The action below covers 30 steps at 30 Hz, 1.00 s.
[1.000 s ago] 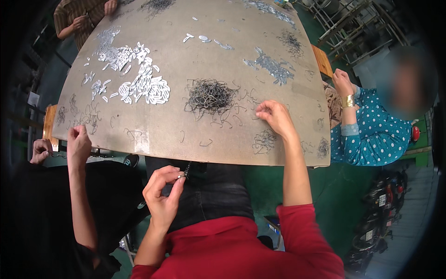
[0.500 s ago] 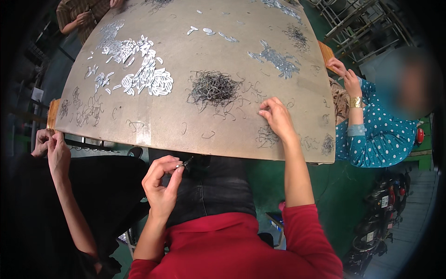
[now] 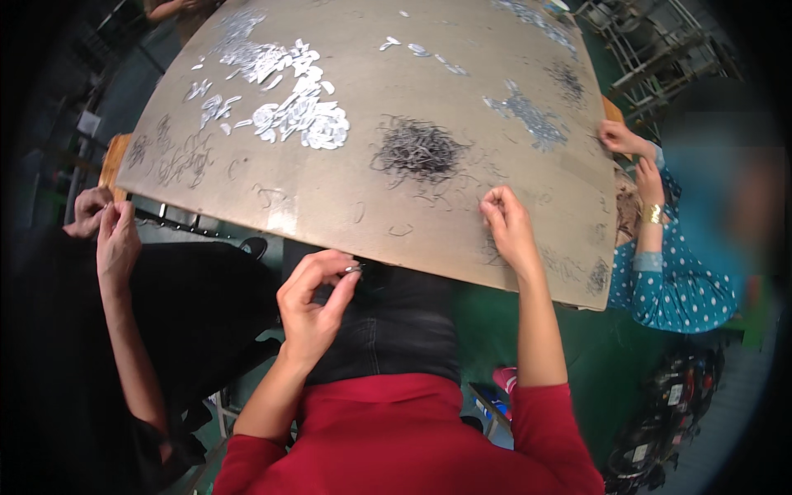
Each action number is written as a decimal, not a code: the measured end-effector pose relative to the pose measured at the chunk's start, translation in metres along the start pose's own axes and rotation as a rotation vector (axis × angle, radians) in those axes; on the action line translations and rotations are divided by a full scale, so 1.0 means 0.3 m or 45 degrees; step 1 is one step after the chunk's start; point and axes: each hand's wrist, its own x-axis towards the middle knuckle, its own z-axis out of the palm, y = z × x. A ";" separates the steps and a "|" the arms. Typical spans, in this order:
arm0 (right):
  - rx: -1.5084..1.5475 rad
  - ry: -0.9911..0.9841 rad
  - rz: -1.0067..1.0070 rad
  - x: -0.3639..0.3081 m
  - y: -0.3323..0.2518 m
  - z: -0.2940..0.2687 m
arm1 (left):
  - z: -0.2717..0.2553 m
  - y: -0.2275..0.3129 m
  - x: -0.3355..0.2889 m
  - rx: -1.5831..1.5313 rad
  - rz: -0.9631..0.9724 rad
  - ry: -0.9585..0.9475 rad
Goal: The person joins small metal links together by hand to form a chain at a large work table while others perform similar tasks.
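Note:
Just off the table's near edge, my left hand [image 3: 312,307] is closed, pinching a small metal piece [image 3: 354,269] between thumb and forefinger. The piece looks shiny and dark; blur hides its exact shape. My right hand [image 3: 511,227] hovers over the table's near right part, its thumb and fingertips drawn together. Whether anything is between them I cannot make out. Below and partly behind it lies a small group of thin wire hooks [image 3: 492,252]. A larger heap of dark bent wire hooks [image 3: 418,150] sits to its upper left.
Pale oval metal pieces [image 3: 305,115] lie on the table [image 3: 322,186] at left, greyer ones [image 3: 528,118] at right. Loose wire hooks [image 3: 183,158] scatter at the left edge. Co-workers' hands [image 3: 115,227] are at the left corner, and another person's hands [image 3: 639,157] at the right edge.
The view has turned, shifting the table in the picture. My right hand's fingers have drawn closer together above the near hooks. My left hand still pinches its small piece.

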 end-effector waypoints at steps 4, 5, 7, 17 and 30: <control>1.184 -0.232 0.152 -0.131 -0.274 0.097 | -0.006 -0.015 0.007 0.010 0.061 0.093; 1.256 -0.266 0.166 -0.159 -0.317 0.119 | -0.006 -0.010 0.008 0.010 0.064 0.097; 1.368 -0.282 0.184 -0.201 -0.369 0.162 | -0.008 -0.009 0.010 0.021 0.065 0.100; 1.417 -0.104 0.152 -0.254 -0.463 0.253 | -0.018 -0.014 0.007 -0.007 0.111 0.152; 1.238 0.180 -0.255 -0.277 -0.455 0.339 | -0.101 -0.145 0.185 0.414 0.272 0.276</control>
